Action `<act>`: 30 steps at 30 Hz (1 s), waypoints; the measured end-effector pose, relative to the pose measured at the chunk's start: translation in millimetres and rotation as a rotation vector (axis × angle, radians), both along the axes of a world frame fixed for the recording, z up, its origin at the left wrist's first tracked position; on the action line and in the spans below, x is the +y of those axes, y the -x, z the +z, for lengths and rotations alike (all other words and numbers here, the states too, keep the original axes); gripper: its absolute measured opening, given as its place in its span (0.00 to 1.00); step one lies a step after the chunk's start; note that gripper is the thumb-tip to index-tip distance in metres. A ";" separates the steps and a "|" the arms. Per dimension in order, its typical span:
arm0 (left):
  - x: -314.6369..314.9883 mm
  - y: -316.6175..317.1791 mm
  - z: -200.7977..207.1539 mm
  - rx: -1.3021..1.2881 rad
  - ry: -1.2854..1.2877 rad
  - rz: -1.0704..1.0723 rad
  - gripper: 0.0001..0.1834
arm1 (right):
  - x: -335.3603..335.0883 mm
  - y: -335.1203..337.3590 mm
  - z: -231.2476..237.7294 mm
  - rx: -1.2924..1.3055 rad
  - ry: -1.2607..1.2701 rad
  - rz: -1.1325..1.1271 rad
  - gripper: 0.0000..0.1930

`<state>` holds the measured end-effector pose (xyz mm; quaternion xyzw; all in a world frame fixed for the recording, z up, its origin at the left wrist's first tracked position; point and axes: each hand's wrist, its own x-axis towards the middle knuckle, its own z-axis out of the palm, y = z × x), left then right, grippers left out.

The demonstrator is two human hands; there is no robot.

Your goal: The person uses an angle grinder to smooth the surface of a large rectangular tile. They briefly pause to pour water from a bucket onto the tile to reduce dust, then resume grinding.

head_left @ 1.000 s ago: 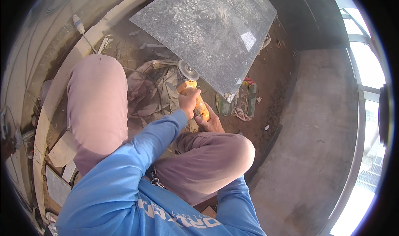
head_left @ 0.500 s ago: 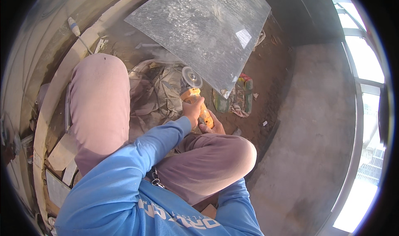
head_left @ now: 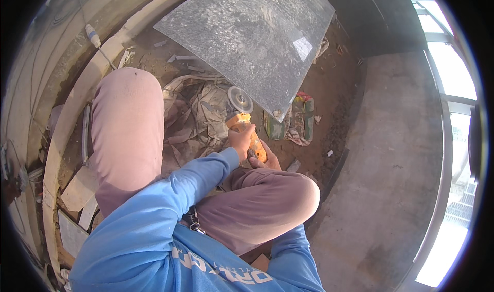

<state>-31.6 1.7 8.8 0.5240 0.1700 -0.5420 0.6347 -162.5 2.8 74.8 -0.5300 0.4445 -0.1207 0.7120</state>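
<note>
My left hand (head_left: pixel 241 141) is wrapped round the front of a yellow angle grinder (head_left: pixel 240 120), just behind its head. Farther back, my right hand (head_left: pixel 269 161) grips the grinder's body near its rear end. The round cutting disc (head_left: pixel 240 99) points away from me, close by the near edge of a large grey stone-like slab (head_left: pixel 247 30). Whether disc and slab touch, I cannot tell. Crumpled dusty cloth or sacking (head_left: pixel 206 109) lies beneath and left of the grinder. White dust and scratches cover the slab's face.
A colourful crumpled bag (head_left: pixel 298 120) lies by the slab's near corner. On the left, a cable with a connector (head_left: pixel 93 36) runs over a curved ledge (head_left: pixel 100 60). Tile offcuts (head_left: pixel 77 189) sit beside my left leg. A concrete surface (head_left: pixel 383 189) stretches along the right, beside windows.
The dust haze around the slab's near edge has thinned, so scraps on the ground show more plainly. Grinder and hands sit slightly lower and farther right in the picture, still in the same grip.
</note>
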 end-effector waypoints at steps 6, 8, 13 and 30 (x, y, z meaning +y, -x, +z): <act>-1.9 -8.5 2.3 0.005 0.012 -0.014 0.27 | -5.4 -4.9 -1.9 0.025 -0.011 0.017 0.43; -3.7 -13.6 -0.5 -0.007 0.010 -0.001 0.27 | -5.6 -15.5 2.1 -0.014 -0.028 0.010 0.43; -8.0 -21.3 -3.5 -0.020 0.015 0.006 0.27 | -12.0 -20.8 -1.5 -0.021 -0.041 0.021 0.44; -21.3 -52.3 -19.5 0.061 0.087 0.045 0.31 | -27.7 -54.0 3.9 0.162 0.082 0.123 0.48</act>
